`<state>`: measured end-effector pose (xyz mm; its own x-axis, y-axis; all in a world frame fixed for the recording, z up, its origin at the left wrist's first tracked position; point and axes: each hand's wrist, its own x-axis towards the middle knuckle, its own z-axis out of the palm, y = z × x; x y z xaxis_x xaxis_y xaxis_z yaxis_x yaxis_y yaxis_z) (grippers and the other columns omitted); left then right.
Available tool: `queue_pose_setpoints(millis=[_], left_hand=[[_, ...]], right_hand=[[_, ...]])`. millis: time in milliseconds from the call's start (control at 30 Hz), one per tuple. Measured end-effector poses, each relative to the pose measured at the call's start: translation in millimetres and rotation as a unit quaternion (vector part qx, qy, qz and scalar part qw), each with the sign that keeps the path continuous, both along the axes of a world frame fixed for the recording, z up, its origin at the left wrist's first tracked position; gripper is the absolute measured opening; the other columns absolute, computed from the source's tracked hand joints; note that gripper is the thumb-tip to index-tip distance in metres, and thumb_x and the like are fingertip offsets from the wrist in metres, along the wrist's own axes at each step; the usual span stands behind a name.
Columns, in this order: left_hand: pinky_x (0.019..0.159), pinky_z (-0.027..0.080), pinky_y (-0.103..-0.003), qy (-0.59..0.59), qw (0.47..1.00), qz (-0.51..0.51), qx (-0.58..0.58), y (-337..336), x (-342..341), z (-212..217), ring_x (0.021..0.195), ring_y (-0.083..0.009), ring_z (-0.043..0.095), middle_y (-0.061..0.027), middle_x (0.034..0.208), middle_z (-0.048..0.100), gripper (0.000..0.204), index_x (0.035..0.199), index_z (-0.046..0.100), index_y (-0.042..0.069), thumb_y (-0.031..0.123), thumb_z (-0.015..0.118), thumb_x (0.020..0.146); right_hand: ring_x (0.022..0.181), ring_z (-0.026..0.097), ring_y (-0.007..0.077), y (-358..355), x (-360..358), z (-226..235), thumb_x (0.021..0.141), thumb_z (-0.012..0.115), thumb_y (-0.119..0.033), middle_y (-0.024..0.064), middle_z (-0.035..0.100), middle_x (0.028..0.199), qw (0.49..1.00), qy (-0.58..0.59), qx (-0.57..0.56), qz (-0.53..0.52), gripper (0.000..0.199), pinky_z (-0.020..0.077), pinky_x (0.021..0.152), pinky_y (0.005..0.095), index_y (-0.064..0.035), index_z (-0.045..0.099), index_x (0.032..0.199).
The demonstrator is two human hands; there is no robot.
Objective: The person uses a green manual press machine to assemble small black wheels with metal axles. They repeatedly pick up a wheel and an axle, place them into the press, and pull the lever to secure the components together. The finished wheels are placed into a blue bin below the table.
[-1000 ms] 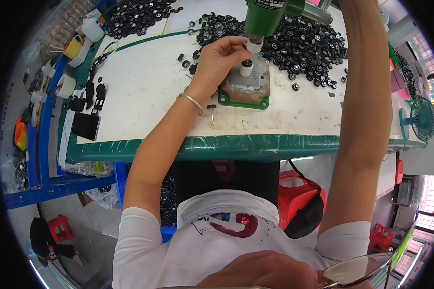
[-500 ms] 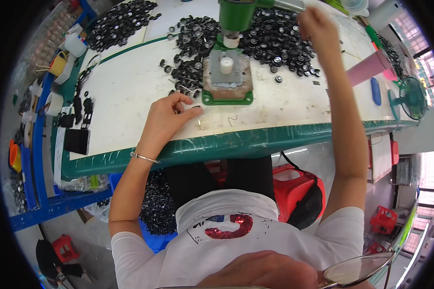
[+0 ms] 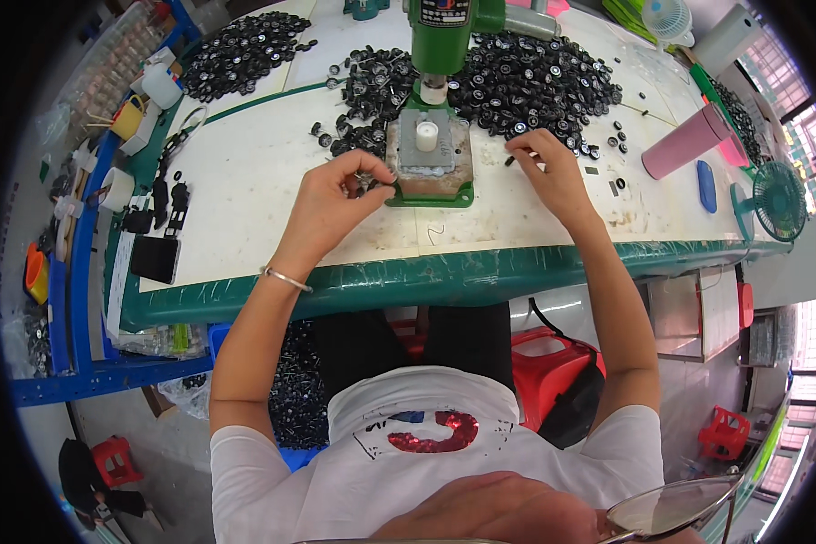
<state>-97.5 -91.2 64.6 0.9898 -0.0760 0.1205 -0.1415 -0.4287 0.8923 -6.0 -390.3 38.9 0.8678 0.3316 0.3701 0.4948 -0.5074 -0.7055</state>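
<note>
A green hand press stands on the table with a white cylindrical seat on its metal plate. Just left of the press base, my left hand is curled, thumb and fingers closed on a small black wheel with a metal pin, mostly hidden by the fingers. Right of the base, my right hand pinches a small black wheel at its fingertips, close to the table. Behind this hand lies a heap of black wheels. Black wheels with metal pins are piled to the left of the press.
Another heap of black wheels lies at the far left. On the right are a pink tumbler, a blue case and a green fan. A dark phone-like slab rests at the left corner. The table has a green padded edge.
My right hand has come down from the press lever to the table, right of the base, and now holds a wheel. My left hand has shifted slightly up and right.
</note>
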Motion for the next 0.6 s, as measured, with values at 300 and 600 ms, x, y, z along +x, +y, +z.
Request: queue_pose_setpoints(millis=[300, 600], left_hand=[[0.049, 0.034, -0.016, 0.023, 0.964, 0.024, -0.263, -9.1, 37.2, -18.9, 0.058, -0.0014, 0.046, 0.0039, 0.082, 0.061, 0.042, 0.118, 0.064, 0.005, 0.000, 0.072, 0.077], [0.048, 0.035, -0.016, 0.043, 0.920, 0.008, -0.389, -10.9, 58.8, -9.4, 0.070, -0.0042, 0.056, -0.0052, 0.094, 0.069, 0.030, 0.112, 0.065, 0.003, 0.004, 0.069, 0.083]], right_hand=[[0.090, 0.058, 0.0255, 1.1, -9.8, -20.7, 0.085, 0.063, -0.008, 0.0076, 0.060, 0.100, 0.994, -0.062, -0.084, -0.013, 0.014, 0.0469, 0.079, 0.0339, -0.0060, 0.064, 0.099], [0.089, 0.063, 0.0150, 48.8, 0.6, 18.7, 0.082, 0.070, -0.006, 0.0066, 0.064, 0.099, 0.992, -0.035, 0.109, 0.042, 0.021, 0.0507, 0.074, 0.0272, -0.0044, 0.068, 0.103]])
